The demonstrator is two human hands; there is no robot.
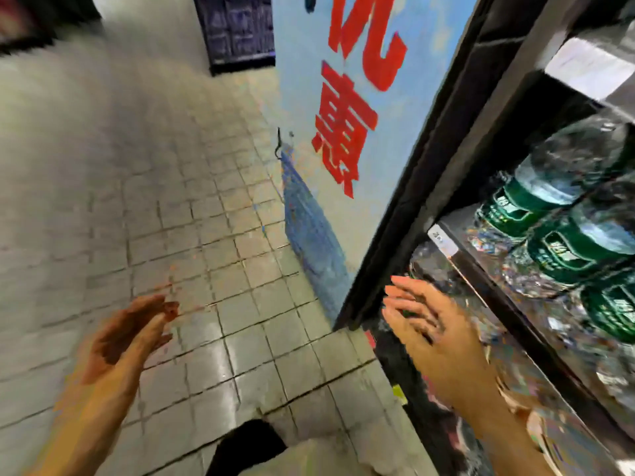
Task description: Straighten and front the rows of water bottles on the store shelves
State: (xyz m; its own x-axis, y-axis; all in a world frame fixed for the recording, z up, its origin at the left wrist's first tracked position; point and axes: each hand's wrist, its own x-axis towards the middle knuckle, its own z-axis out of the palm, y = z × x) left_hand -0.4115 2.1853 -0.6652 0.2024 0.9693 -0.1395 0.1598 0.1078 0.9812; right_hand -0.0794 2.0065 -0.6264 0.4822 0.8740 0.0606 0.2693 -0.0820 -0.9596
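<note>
Clear water bottles with green labels (563, 228) stand in rows on a dark shelf (481, 269) at the right of the blurred view. More clear bottles (443, 269) fill the shelf below. My right hand (436, 324) hangs in front of the lower shelf's left end with its fingers spread and straight, holding nothing. Whether its fingertips touch a bottle is lost in the blur. My left hand (127, 334) floats over the tiled floor, well left of the shelves, fingers extended and empty.
A pale blue end panel with large red characters (347, 108) stands just left of the black shelf frame (426, 159). Grey floor tiles (213, 255) stretch to the left. A dark crate (237, 29) sits far back. White price tags (443, 240) mark the shelf edges.
</note>
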